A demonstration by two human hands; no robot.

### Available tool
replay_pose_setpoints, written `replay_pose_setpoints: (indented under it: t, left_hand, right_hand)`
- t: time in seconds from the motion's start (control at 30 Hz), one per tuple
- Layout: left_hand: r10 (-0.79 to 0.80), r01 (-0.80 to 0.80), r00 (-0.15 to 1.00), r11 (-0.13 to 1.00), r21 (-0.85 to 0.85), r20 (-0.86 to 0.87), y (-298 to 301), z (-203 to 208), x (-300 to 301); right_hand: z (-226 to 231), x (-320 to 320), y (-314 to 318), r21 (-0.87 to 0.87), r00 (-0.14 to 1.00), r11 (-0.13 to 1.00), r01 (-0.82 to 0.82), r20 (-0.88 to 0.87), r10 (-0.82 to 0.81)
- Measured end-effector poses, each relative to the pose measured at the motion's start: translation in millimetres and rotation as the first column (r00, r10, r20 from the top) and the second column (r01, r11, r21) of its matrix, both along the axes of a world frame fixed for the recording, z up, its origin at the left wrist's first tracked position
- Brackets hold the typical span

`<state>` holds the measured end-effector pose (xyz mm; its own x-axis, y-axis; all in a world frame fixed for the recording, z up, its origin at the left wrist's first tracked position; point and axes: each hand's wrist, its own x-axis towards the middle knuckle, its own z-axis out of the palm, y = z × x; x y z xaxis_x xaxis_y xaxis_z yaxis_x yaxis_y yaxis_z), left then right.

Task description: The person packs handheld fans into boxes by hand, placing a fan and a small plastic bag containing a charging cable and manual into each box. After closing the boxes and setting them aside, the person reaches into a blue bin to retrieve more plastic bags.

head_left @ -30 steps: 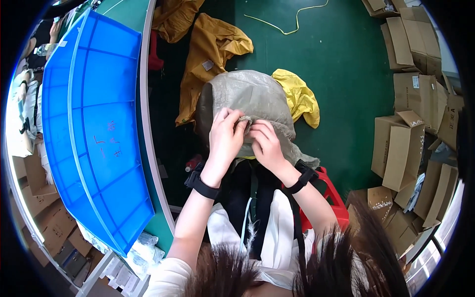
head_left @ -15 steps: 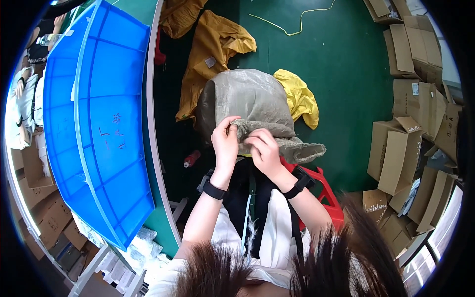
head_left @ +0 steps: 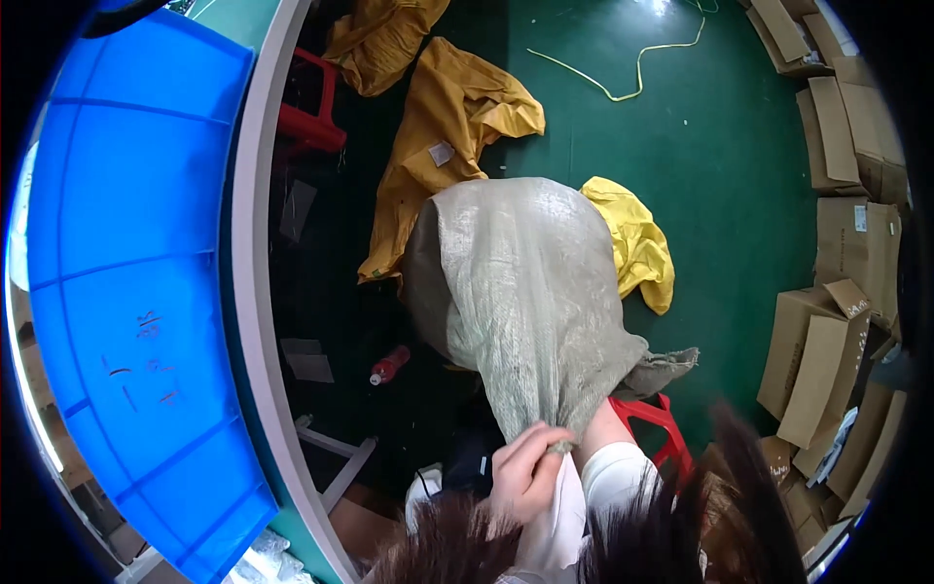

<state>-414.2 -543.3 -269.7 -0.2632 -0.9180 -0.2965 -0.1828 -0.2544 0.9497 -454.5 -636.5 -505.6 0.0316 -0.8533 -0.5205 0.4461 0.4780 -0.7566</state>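
Note:
A bulky grey woven sack (head_left: 535, 263) stands in front of me, its cloth stretched toward me into gathered folds. My left hand (head_left: 525, 475) is closed round the bunched edge of the sack, close to my body. On the right, my right arm (head_left: 605, 428) below a white sleeve runs in behind the sack. The sack hides my right hand, so its fingers do not show. A loose flap of the sack (head_left: 666, 370) sticks out to the right.
A large blue plastic tray (head_left: 146, 214) lies on the table at left. Orange sacks (head_left: 428, 165) and a yellow sack (head_left: 637, 243) lie on the green floor. Red stools (head_left: 316, 107), a red bottle (head_left: 391, 365) and stacked cardboard boxes (head_left: 812, 360) stand around.
My left hand has pulled the sack's edge down toward my body, stretching the cloth. My right hand has left the edge and gone out of sight behind the sack. The view has shifted.

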Motion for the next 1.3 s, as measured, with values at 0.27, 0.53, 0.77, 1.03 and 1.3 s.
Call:
replay_pose_setpoints:
  t: [0.27, 0.53, 0.77, 1.03, 1.3]
  left_hand:
    - [-0.211, 0.165, 0.963, 0.954, 0.251, 0.169, 3.7, 3.0, 39.3]
    - [-0.243, 0.252, 0.961, 0.966, 0.056, -0.134, 0.2, -9.8, 59.5]
    - [-0.352, 0.411, 0.747, 0.911, -0.024, -0.564, 27.2, -52.1, 100.5]
    - [-0.278, 0.446, 0.707, 0.889, 0.105, -0.651, -4.9, -138.0, 93.9]
    - [0.169, -0.135, 0.973, 0.969, 0.205, -0.158, -7.0, -25.6, 70.8]
  right_hand:
    - [-75.5, 28.9, -3.1, 0.065, 0.99, 0.997, 0.037, 0.133, -0.045]
    - [-106.9, 47.6, -4.0, 0.105, 0.97, 0.992, 0.072, 0.224, -0.094]
    - [-127.5, 74.3, -7.7, 0.12, 0.939, 0.988, 0.093, 0.319, -0.127]
    - [-144.3, 63.1, 0.5, 0.173, 0.921, 0.977, 0.124, 0.347, -0.178]
    - [-105.6, 25.5, 15.2, 0.21, 0.893, 0.961, 0.178, 0.375, -0.247]
